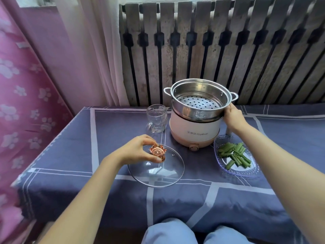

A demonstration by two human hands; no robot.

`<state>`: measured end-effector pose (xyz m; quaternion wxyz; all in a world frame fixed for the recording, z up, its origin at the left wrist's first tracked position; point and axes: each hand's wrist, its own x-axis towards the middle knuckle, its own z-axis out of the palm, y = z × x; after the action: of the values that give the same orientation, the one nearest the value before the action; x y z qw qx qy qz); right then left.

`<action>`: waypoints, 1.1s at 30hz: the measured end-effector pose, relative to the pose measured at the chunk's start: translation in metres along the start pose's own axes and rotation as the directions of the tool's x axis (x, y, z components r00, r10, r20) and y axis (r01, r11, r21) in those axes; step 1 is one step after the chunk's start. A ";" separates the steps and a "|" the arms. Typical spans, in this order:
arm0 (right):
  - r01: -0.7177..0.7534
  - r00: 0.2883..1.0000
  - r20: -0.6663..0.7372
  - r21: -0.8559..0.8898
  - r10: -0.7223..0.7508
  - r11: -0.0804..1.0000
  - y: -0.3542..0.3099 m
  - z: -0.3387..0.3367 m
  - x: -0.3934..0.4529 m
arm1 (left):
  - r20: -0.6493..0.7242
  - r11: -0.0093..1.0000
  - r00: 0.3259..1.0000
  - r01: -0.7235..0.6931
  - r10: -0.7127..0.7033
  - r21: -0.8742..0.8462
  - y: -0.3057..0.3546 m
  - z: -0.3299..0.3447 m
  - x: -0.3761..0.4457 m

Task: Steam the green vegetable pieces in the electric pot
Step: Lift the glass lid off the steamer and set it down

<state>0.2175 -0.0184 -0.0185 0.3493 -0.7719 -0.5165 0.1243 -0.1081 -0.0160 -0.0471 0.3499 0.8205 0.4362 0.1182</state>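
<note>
A white and pink electric pot (193, 131) stands at the back of the table with an empty perforated steel steamer basket (198, 103) on top. My right hand (233, 116) rests against the right side of the basket and pot. Several cut green vegetable pieces (233, 154) lie in a clear ribbed dish (246, 171) to the right of the pot. A glass lid (158, 173) lies flat on the cloth in front, and my left hand (140, 150) pinches its pink crown-shaped knob (157, 151).
A clear glass mug (156, 118) stands just left of the pot. The table wears a blue cloth with white lines (202, 199). A slatted wooden radiator cover (219, 50) rises behind, curtains hang at the left, and my knees are at the front edge.
</note>
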 end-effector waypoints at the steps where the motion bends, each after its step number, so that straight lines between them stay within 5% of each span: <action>1: -0.002 1.000 -0.003 0.007 0.002 1.000 0.000 0.000 0.000 | -0.021 1.000 1.000 0.006 -0.006 0.001 -0.005 0.005 0.002; 7: -0.020 1.000 0.000 0.032 0.020 0.999 0.001 0.001 -0.001 | -0.121 0.995 0.992 0.008 -0.020 -0.097 -0.019 0.026 0.008; 33: 0.044 0.999 -0.023 -0.015 -0.044 0.999 -0.003 0.001 -0.009 | -0.142 0.998 0.990 -0.015 0.006 -0.062 -0.017 0.053 0.020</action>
<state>0.2106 -0.0254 -0.0190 0.3523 -0.7643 -0.5301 0.1038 -0.0805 -0.0187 -0.0993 0.3429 0.8010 0.4516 0.1919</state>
